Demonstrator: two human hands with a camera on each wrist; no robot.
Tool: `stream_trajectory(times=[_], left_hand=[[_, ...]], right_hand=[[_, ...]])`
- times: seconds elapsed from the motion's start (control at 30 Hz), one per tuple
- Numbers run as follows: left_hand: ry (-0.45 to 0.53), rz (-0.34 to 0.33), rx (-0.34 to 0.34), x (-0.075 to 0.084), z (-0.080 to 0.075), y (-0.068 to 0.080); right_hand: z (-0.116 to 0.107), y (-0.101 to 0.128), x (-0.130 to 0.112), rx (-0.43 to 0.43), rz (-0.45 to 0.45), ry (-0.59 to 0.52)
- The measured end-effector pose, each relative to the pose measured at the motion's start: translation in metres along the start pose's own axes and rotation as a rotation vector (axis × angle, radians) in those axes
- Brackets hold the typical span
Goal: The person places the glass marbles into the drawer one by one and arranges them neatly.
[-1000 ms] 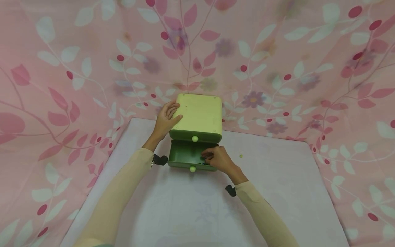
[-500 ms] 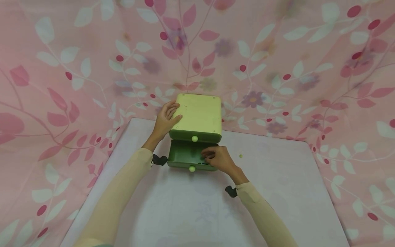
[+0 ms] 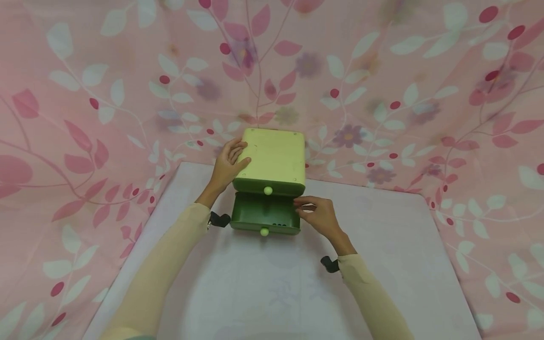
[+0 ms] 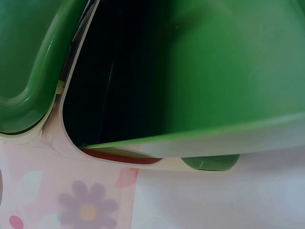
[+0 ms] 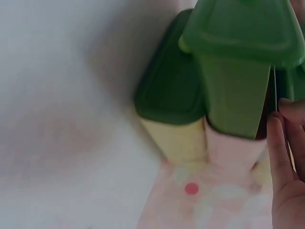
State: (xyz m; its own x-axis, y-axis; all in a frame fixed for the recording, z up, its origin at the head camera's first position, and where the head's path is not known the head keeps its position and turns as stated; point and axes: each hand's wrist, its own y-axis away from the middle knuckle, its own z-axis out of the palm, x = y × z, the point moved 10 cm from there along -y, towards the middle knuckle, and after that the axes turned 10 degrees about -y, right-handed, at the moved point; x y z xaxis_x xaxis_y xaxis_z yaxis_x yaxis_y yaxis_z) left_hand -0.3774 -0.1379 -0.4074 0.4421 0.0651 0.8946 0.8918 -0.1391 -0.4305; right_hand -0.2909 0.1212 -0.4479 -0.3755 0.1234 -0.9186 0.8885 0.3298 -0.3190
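White table [image 3: 382,264]: left hand [image 3: 227,165] flat on box [image 3: 274,158]; right hand [image 3: 318,215], holding nothing, beside open drawer [image 3: 261,215].

Soft, even light filled the head view, with only faint shadows on the table [image 3: 382,264]. The patterned cloth [image 3: 85,94] bent outward toward the picture's edges. Both wrist views were blurred and close, perhaps simply too near to focus.
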Motion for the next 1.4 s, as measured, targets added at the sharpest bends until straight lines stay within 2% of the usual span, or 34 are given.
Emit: stream_trajectory(times=[0.07, 0.17, 0.4, 0.67, 0.97, 1.23, 1.4], left_hand=[[-0.004, -0.004, 0.002, 0.000, 0.000, 0.000], [-0.010, -0.009, 0.006, 0.000, -0.001, 0.000], [-0.018, -0.013, 0.011, 0.000, -0.002, 0.002], [-0.013, -0.015, 0.006, 0.001, -0.002, 0.003], [-0.023, -0.001, 0.001, 0.002, -0.001, 0.002], [-0.016, 0.001, 0.003, 0.002, 0.000, 0.000], [-0.010, -0.002, 0.002, 0.001, 0.001, -0.001]], right_hand=[[-0.008, 0.002, -0.006, 0.020, -0.008, 0.017], [-0.022, 0.005, 0.000, 0.055, 0.013, 0.068], [-0.059, 0.014, 0.073, 0.140, 0.084, 0.216], [-0.088, 0.031, 0.109, 0.271, 0.138, 0.266], [-0.103, 0.041, 0.138, 0.310, 0.192, 0.346], [-0.107, 0.047, 0.153, 0.328, 0.280, 0.334], [-0.106, 0.045, 0.159, 0.311, 0.277, 0.339]])
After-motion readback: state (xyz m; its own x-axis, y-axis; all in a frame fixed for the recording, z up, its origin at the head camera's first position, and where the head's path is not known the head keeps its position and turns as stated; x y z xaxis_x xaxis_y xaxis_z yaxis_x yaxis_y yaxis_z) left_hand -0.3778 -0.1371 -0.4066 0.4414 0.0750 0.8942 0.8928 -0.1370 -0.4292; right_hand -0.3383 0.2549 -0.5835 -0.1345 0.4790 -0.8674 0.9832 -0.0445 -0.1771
